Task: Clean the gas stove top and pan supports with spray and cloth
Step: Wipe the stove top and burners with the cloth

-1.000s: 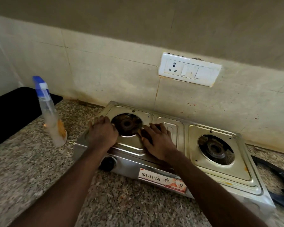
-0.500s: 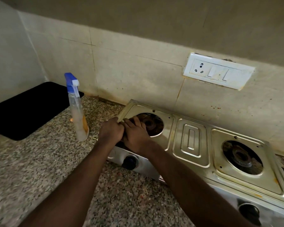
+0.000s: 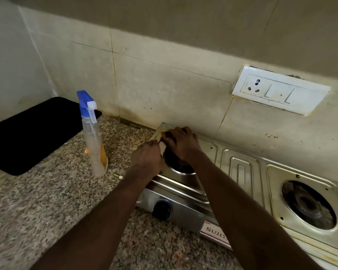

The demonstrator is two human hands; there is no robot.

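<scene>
Left hand (image 3: 147,154) gripping stove (image 3: 242,172) edge, right hand (image 3: 181,143) clutching cloth (image 3: 164,134) at corner

The light is dim, soft and slightly warm, spread evenly with no hard shadows. The steel stove top (image 3: 242,172) carries dull, smeared highlights, brightest along the burner rim (image 3: 181,173). The black mat (image 3: 33,133) is crushed to featureless dark. Wide-angle distortion bows the wall's tile lines and tilts the switchboard (image 3: 279,90). The counter (image 3: 47,201) blurs toward the lower left, and the left hand (image 3: 146,156), right hand (image 3: 181,142) and cloth (image 3: 163,134) look soft.
</scene>
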